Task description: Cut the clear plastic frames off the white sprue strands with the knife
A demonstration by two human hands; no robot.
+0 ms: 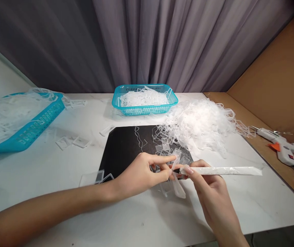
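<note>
My left hand [142,173] pinches a translucent plastic piece [178,188] with thin strips, held over the near right part of a black mat [122,147]. My right hand [211,188] grips a slim tool [224,171] with a white wrapped handle and a dark front end. The tool points left, its front end at the plastic piece; its tip is hidden by the fingers and the plastic. Several clear rectangular pieces [164,144] lie on the mat just beyond my fingers.
A heap of white plastic strips [200,123] spreads at the back right. A blue basket [144,111] of similar pieces stands at the back, and a fuller blue basket [41,128] at the left. A glue gun [285,151] lies at the right beside a cardboard panel [272,75].
</note>
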